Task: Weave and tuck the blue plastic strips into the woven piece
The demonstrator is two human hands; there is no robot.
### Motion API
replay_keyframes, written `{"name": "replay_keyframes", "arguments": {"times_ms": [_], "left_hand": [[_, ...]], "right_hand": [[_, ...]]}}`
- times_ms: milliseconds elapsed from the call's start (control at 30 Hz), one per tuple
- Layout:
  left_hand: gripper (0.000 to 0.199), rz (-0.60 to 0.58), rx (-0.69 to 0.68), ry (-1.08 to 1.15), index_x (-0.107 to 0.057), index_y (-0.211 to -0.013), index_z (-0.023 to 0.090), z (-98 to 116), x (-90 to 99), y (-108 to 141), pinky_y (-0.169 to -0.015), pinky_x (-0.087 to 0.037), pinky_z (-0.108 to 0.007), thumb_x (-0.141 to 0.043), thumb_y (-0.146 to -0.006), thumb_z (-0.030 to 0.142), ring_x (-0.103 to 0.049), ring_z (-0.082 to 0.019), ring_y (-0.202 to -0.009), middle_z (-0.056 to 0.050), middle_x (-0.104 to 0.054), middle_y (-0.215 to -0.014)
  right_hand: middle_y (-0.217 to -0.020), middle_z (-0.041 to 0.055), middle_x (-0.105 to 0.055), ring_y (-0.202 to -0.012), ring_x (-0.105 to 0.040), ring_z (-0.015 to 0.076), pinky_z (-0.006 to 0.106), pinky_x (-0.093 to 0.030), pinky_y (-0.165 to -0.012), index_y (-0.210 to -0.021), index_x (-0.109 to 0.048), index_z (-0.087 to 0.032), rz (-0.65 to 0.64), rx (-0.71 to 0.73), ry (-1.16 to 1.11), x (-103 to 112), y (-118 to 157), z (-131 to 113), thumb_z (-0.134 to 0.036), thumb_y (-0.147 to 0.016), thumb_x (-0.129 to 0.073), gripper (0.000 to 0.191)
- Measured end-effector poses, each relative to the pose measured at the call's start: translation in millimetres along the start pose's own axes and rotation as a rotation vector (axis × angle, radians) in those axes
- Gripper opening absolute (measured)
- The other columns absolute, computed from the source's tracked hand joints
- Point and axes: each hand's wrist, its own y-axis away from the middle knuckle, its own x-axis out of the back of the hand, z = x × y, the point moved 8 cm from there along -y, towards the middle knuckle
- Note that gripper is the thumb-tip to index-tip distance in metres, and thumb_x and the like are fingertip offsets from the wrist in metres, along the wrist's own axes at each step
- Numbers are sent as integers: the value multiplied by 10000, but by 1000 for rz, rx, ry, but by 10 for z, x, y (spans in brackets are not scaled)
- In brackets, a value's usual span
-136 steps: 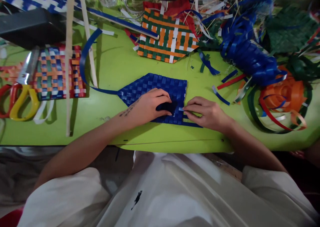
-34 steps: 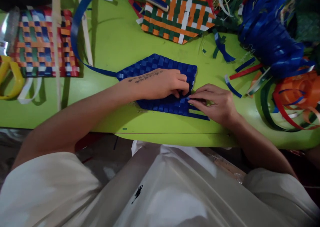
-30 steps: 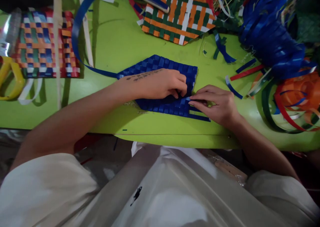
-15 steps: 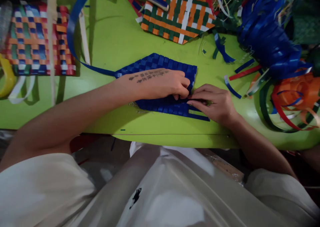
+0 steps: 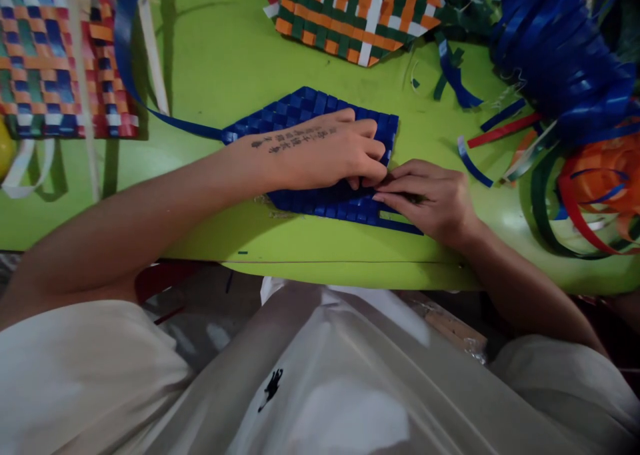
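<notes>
A woven piece of blue plastic strips (image 5: 295,111), pointed at its left end, lies flat on the table under my hands. My left hand (image 5: 330,149) rests across it with bent fingers pressing at its right part; the thumb and fingertips are partly hidden. At the right edge, my right hand (image 5: 433,198) pinches with thumb and fingers, touching my left fingertips; the blue strip there is mostly hidden. One loose blue strip end (image 5: 405,227) sticks out below my right hand. A long blue strip (image 5: 185,127) curves up from the left point.
On the green table (image 5: 225,48), a multicoloured woven piece (image 5: 55,68) lies left and an orange-green one (image 5: 345,25) at the back. Blue strip coils (image 5: 555,48), an orange bundle (image 5: 605,178) and cut scraps (image 5: 475,161) crowd the right. Thin wooden sticks (image 5: 153,55) stand left.
The fingers of my left hand have spread somewhat and shifted over the weave. My right hand stays pinched at the right edge. The view has shifted slightly.
</notes>
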Motion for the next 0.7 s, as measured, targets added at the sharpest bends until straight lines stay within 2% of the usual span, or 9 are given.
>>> {"name": "replay_keyframes", "arguments": {"times_ms": [300, 367, 500, 567, 700], "left_hand": [[281, -69, -22, -71, -790, -1028, 225, 6, -49, -2, -939, -480, -488, -536, -1122, 149, -681, -313, -1144, -91, -810, -1048], [261, -90, -5, -50, -795, -1045, 217, -10, -48, -6, -961, -490, -472, -550, -1123, 165, -671, -305, -1160, -100, -817, -1088], [234, -108, 48, 55, -776, -1038, 179, -67, -53, -6, -1029, -523, -422, -570, -1131, 237, -670, -286, -1201, -115, -822, -1093], [223, -99, 62, 102, -768, -1027, 179, -91, -59, 0, -1040, -532, -405, -584, -1127, 254, -674, -280, -1207, -114, -828, -1080], [216, -62, 89, 153, -767, -1006, 204, -130, -57, 8, -1031, -542, -394, -598, -1116, 280, -685, -274, -1200, -99, -839, -1059]], "right_hand": [[-1074, 18, -892, -943, -844, 253, 413, -694, -882, -1052, -913, -330, 12, 9, -32, -21, -7, -54, -310, -1059, -847, 70], [-1037, 15, -893, -866, -824, 241, 400, -682, -830, -1072, -903, -316, 28, -59, -20, -20, 6, -26, -354, -1050, -863, 60], [-929, 13, -868, -673, -714, 200, 374, -629, -685, -1090, -882, -287, 115, -196, 20, 24, 59, 19, -462, -1012, -907, 193], [-939, 25, -864, -715, -738, 214, 384, -639, -713, -1068, -883, -287, 123, -184, 25, 25, 62, -15, -438, -1015, -908, 162], [-1052, 56, -875, -942, -824, 282, 441, -686, -861, -1032, -894, -302, 122, -120, 27, 29, 33, -74, -374, -1033, -885, 72]]}}
